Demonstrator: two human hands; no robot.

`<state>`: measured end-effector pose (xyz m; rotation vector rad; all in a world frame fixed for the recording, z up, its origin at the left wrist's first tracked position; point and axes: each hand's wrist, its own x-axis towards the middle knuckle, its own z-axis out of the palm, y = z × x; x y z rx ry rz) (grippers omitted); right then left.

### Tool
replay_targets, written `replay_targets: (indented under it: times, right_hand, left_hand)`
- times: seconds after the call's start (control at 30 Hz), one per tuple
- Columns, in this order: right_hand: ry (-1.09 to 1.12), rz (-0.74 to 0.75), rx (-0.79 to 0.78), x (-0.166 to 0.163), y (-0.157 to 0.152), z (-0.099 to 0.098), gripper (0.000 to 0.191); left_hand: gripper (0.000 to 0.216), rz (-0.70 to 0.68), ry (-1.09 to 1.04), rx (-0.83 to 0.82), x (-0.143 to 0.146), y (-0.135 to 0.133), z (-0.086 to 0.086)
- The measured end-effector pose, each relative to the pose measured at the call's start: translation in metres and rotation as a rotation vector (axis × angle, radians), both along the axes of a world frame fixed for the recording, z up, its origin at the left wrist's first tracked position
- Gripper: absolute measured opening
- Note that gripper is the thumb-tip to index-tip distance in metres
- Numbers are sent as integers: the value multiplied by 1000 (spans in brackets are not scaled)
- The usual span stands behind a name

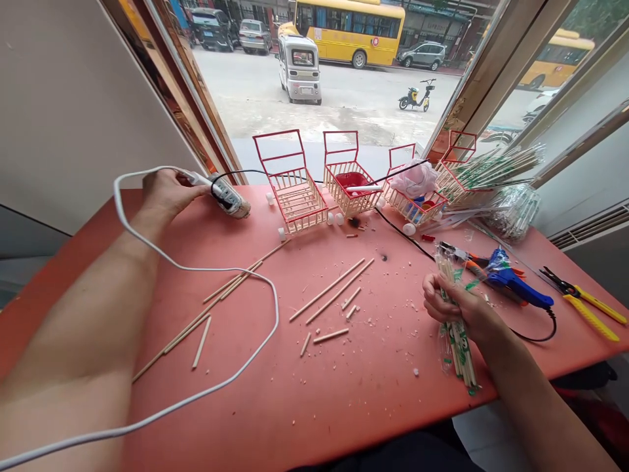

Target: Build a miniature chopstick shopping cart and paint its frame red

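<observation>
At the table's far left, my left hand [170, 193] is closed on the near end of a white power strip [230, 198], where its white cable [236, 269] comes out. On the right, my right hand [455, 301] grips a bundle of disposable chopsticks [460, 351] in clear wrappers with green print. The bundle stands tilted over the table. Just beyond this hand lie a blue glue gun [514, 278] and orange-handled pliers [464, 255]. Bare wooden sticks [331, 288] and short cut pieces are scattered between my hands.
Several small stick carts with red rims and white wheels, one an open-topped cart [297, 200], line the window side. More wrapped chopsticks [515, 210] are piled at the back right. Yellow-handled cutters [590, 305] lie at the right edge. A black cord [403, 233] crosses the red tabletop [354, 419].
</observation>
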<state>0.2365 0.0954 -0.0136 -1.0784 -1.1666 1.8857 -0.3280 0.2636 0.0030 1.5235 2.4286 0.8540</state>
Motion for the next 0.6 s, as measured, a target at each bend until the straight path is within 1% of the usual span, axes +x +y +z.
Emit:
replay_targets:
  times: [0.07, 0.13, 0.27, 0.33, 0.47, 0.53, 0.6]
  right_hand:
    - [6, 12, 9, 1, 1, -2, 44]
    - [13, 17, 15, 1, 1, -3, 43]
    - [32, 18, 26, 1, 0, -2, 43]
    - [40, 18, 33, 0, -1, -1, 44]
    - [32, 7, 17, -1, -2, 1, 42]
    - [31, 3, 15, -2, -2, 1, 42]
    - [41, 6, 25, -3, -2, 1, 43]
  left_hand:
    - [24, 48, -39, 20, -3, -1, -3]
    - [25, 98, -68, 33, -1, 0, -2]
    - [28, 165, -102, 28, 9, 6, 7]
    - [28, 177, -140, 35, 14, 10, 13]
    - [29, 151, -158, 38, 18, 14, 19]
    - [28, 128, -143, 30, 17, 16, 17]
    - [28, 65, -86, 15, 13, 17, 12]
